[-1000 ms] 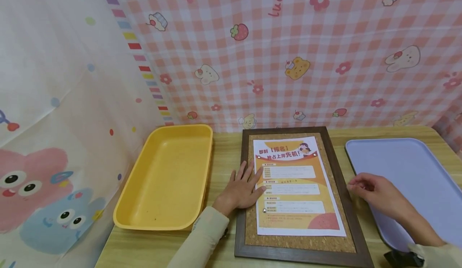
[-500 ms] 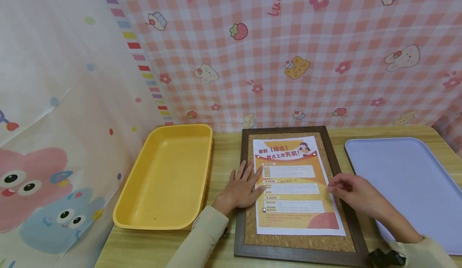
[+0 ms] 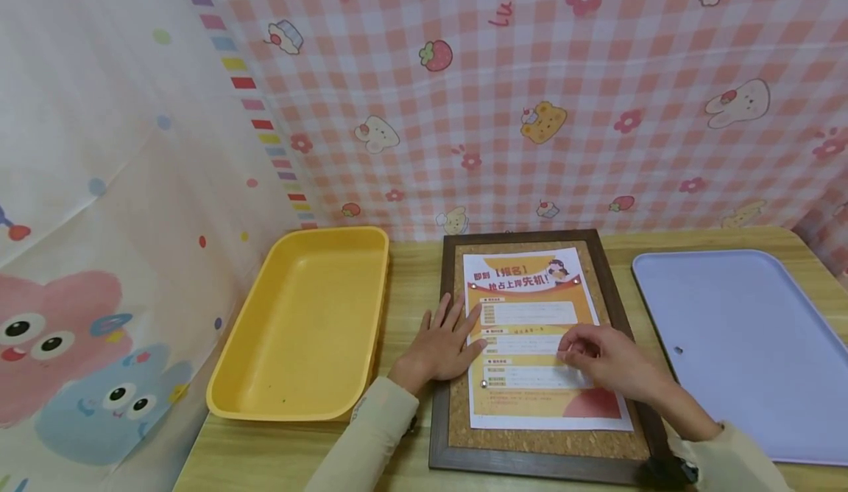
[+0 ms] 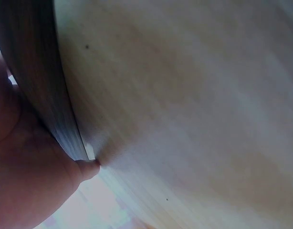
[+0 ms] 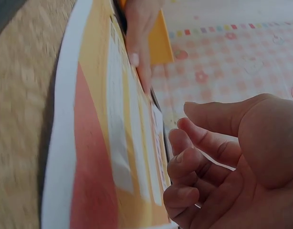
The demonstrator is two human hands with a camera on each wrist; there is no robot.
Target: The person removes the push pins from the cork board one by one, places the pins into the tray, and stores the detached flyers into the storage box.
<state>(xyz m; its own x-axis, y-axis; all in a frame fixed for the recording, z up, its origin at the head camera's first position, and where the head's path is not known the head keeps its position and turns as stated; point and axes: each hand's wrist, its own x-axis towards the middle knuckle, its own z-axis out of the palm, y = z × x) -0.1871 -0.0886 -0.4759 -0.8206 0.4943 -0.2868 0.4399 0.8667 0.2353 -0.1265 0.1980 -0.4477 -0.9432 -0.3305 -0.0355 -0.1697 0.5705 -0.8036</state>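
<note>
A printed yellow-and-white sheet (image 3: 530, 403) lies on a cork board (image 3: 550, 444) with a dark wooden frame (image 3: 530, 463). Silver pins show at its upper left (image 3: 473, 286), upper right (image 3: 576, 281) and lower left (image 3: 483, 384). My left hand (image 3: 440, 345) rests flat, fingers spread, across the frame's left side and the sheet's edge; the left wrist view shows the hand (image 4: 36, 171) against the frame (image 4: 41, 67). Over the sheet's right half is my right hand (image 3: 612, 359). In the right wrist view its fingers (image 5: 184, 162) curl loosely, and nothing shows between them.
A yellow tray (image 3: 305, 330) stands left of the board. To the right lies a lavender tray (image 3: 748, 330) with a small metallic object (image 3: 678, 349) near its left edge. A pink checked cloth (image 3: 490, 109) hangs behind the wooden table (image 3: 414, 271).
My right hand has moved left, from the lavender tray's edge across the frame to above the sheet. The small metallic object on that tray has come into view. My left hand has stayed in place.
</note>
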